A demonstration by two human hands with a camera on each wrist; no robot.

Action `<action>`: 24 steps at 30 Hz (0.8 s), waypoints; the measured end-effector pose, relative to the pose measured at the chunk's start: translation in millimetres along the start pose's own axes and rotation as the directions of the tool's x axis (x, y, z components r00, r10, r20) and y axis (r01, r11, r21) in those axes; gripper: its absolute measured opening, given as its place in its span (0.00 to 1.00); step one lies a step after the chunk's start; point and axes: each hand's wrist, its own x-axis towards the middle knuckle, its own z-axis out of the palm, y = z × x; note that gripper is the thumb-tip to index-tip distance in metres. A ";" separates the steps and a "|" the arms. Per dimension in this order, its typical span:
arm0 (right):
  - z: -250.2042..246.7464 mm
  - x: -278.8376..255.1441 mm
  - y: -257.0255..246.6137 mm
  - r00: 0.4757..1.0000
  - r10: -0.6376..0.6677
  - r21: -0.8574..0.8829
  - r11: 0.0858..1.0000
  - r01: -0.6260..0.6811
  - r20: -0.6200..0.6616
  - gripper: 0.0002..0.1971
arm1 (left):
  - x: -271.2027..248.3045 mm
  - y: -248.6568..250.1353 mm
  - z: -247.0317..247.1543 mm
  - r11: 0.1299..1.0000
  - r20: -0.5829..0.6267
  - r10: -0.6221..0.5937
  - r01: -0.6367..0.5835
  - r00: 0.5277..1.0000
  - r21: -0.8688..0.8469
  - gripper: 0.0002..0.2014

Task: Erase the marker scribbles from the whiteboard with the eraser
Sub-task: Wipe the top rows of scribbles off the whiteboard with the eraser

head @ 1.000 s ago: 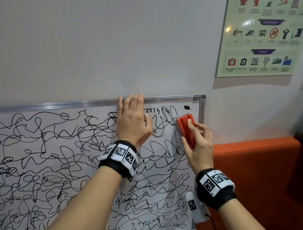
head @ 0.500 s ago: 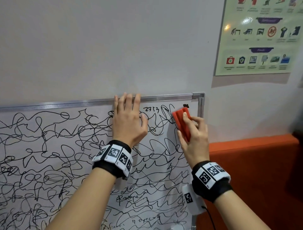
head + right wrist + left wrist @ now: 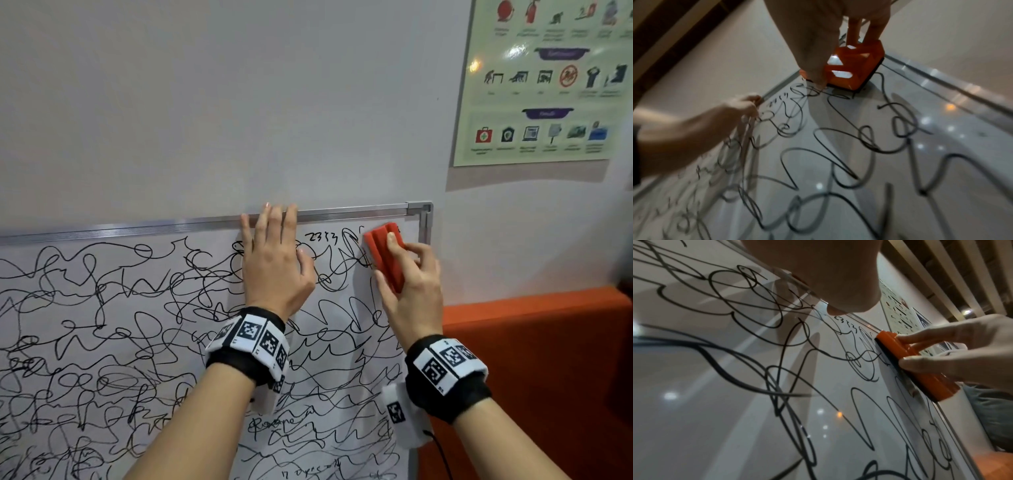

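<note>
A whiteboard (image 3: 373, 363) with a metal frame hangs on the wall, covered in black marker scribbles (image 3: 102, 308). My right hand (image 3: 409, 274) grips an orange eraser (image 3: 382, 251) and presses its dark felt against the board near the top right corner. In the left wrist view the eraser (image 3: 914, 365) lies flat on the board, pinched between thumb and fingers. My left hand (image 3: 274, 257) rests flat on the board, fingers straight, fingertips over the top frame. In the right wrist view the eraser (image 3: 851, 68) sits beside the frame.
A green safety poster (image 3: 548, 82) hangs on the wall at upper right. An orange padded surface (image 3: 534, 377) runs to the right of the board. The board's right frame edge (image 3: 426, 222) is just beside the eraser.
My right hand has slid the eraser up and slightly left toward the board's top right corner, over the small black mark there. The left hand stays pressed on the board.
</note>
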 end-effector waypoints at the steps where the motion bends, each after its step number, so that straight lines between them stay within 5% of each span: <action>1: 0.6 5.5 -4.3 1.000 0.025 0.015 1.000 -0.025 -0.015 0.29 | -0.3 0.4 0.4 1.000 -0.003 -0.003 0.003 1.000 0.001 0.34; 12: 0.5 -8.8 6.2 0.999 0.036 0.014 0.999 -0.036 0.018 0.29 | 0.6 -1.0 -1.1 1.000 -0.014 0.014 -0.014 1.000 -0.020 0.33; 24: -2.1 -23.1 20.4 0.990 -0.120 -0.052 0.991 0.124 0.078 0.28 | 0.3 1.7 -2.7 1.000 0.000 -0.005 0.005 1.000 -0.023 0.32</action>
